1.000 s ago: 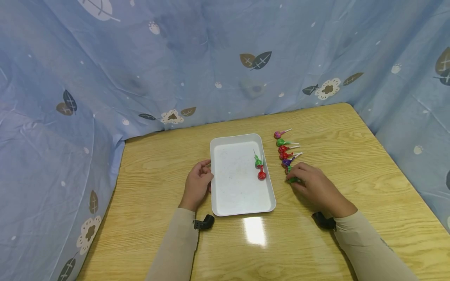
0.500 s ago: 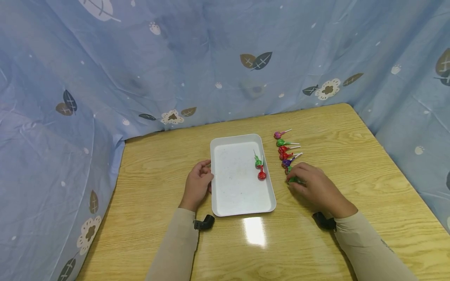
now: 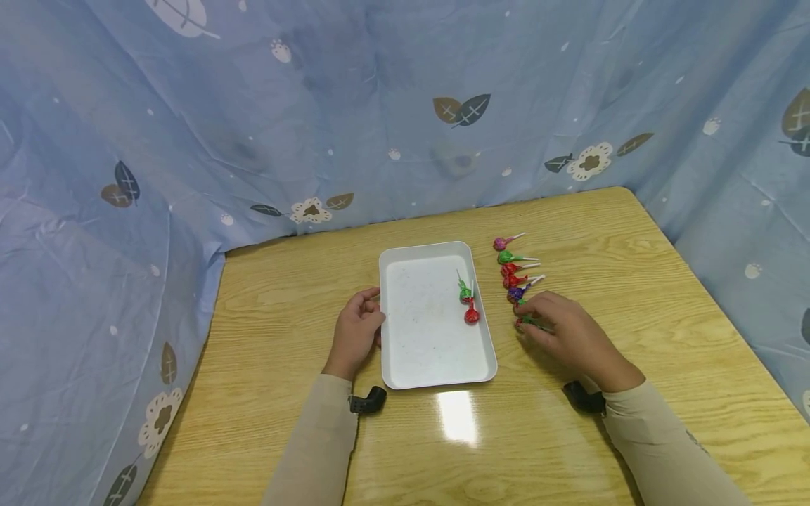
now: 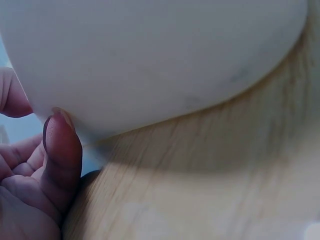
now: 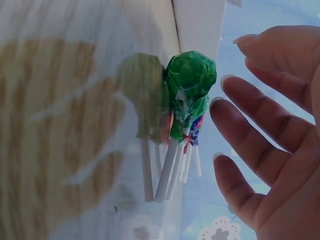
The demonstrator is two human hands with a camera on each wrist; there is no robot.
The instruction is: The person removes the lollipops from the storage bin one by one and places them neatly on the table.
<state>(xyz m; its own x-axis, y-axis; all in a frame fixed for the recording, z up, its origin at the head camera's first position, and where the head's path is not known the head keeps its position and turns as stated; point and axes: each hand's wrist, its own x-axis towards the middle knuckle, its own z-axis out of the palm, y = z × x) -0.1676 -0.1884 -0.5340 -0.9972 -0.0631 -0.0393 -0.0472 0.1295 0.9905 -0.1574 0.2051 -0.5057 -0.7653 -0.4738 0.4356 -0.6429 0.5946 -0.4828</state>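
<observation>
My left hand (image 3: 353, 336) touches the left wall of a shallow white tray (image 3: 418, 344). In the left wrist view the thumb (image 4: 62, 142) rests against the outside of that wall. A green lollipop (image 3: 466, 294) and a red lollipop (image 3: 471, 315) lie inside the tray near its right side. Right of the tray, my right hand (image 3: 569, 334) hovers over the near end of a column of wrapped lollipops. The nearest lollipop (image 5: 191, 75) is green in the right wrist view, with a gap between it and the spread fingers. My right fingers partly cover the near lollipops in the head view.
Beyond my right hand the column continues with purple (image 3: 517, 294), red (image 3: 510, 269), green (image 3: 506, 257) and pink (image 3: 500, 243) lollipops, sticks pointing right. Everything stands on a wood-grain table (image 3: 285, 281). A blue patterned curtain (image 3: 380, 126) surrounds the back and sides.
My right thumb and fingers have parted slightly from the nearest green lollipop, which shows more between them. The left hand and the tray look unmoved.
</observation>
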